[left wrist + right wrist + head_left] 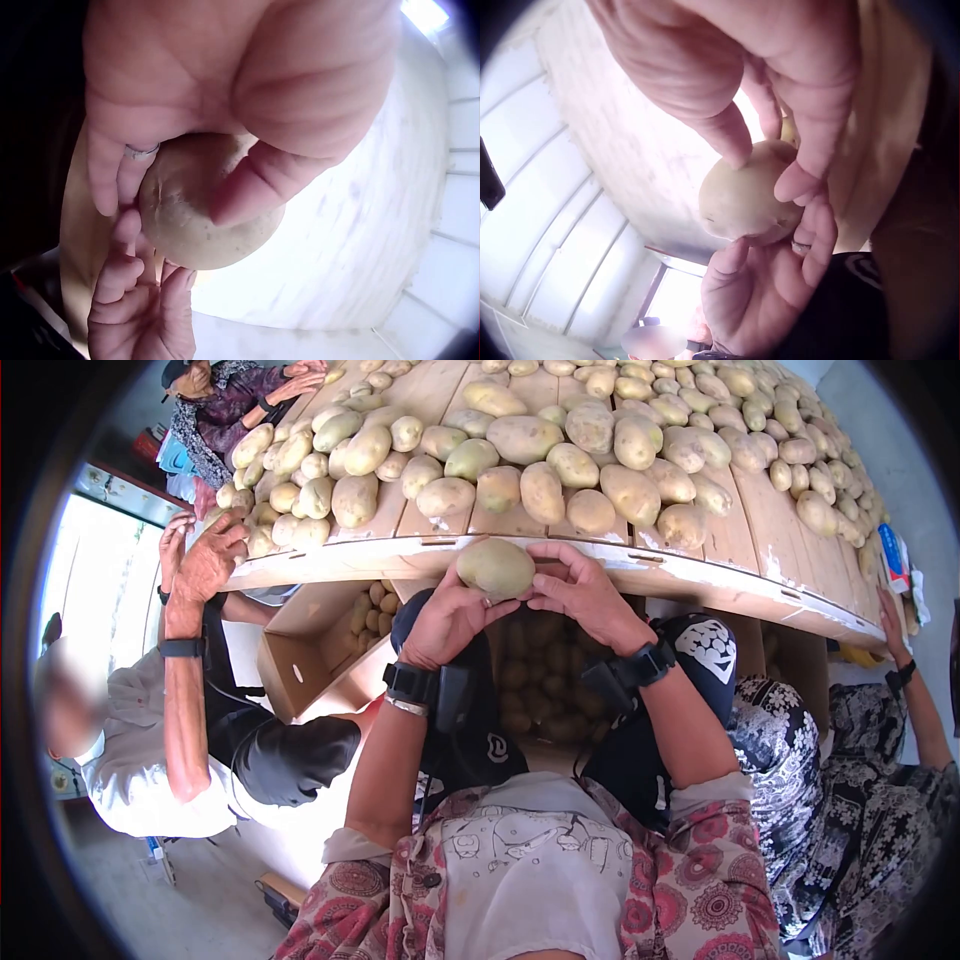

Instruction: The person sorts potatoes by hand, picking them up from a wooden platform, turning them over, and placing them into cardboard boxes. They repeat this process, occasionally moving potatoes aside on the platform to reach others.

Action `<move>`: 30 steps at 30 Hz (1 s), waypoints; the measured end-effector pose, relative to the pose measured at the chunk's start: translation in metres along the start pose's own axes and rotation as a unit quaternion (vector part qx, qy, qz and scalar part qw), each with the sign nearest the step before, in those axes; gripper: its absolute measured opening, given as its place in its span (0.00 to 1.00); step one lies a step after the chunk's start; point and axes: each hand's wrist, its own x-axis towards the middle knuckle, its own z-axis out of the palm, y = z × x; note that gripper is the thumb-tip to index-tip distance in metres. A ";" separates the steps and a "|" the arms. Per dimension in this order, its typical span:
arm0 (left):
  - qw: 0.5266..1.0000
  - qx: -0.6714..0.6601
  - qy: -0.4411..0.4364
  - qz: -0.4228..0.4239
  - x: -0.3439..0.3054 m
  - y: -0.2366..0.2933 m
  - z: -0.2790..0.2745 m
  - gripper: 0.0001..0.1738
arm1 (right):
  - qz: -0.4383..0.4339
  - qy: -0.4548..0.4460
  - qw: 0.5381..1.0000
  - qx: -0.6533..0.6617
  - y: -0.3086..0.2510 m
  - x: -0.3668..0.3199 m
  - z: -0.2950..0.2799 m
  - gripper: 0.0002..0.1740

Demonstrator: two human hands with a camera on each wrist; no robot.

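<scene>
Your left hand (pixel 447 622) and right hand (pixel 580 595) both curl round the potato (pixel 496 568), held just off the near edge of the table (pixel 745 525), so grip lightly with your fingertips and turn it slowly to check every side.

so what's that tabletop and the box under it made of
Tabletop: looks like bare wooden planks, pale and matte. Seams run between the boards, and the front edge shows whitish paint or wear.
Box: appears to be plain brown cardboard with a dull finish. It has thin folded flaps and a small hole in one side.
</scene>
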 end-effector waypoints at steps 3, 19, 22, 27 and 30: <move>0.995 -0.083 -0.054 0.001 0.002 0.001 -0.003 0.32 | -0.007 0.020 0.999 0.026 0.000 0.002 0.001 0.18; 1.000 -0.010 -0.010 -0.007 -0.002 0.006 0.002 0.38 | 0.034 -0.002 0.997 0.072 -0.007 -0.001 -0.003 0.15; 1.000 -0.013 -0.014 -0.008 -0.002 0.005 0.001 0.39 | 0.026 -0.013 0.997 0.077 -0.005 0.001 -0.005 0.16; 0.999 -0.032 -0.006 -0.004 0.000 0.001 0.000 0.39 | 0.029 -0.022 0.997 0.068 -0.006 0.001 -0.003 0.15; 1.000 -0.022 0.012 -0.014 0.000 0.000 0.002 0.39 | 0.035 -0.026 0.998 0.055 -0.003 0.002 -0.004 0.14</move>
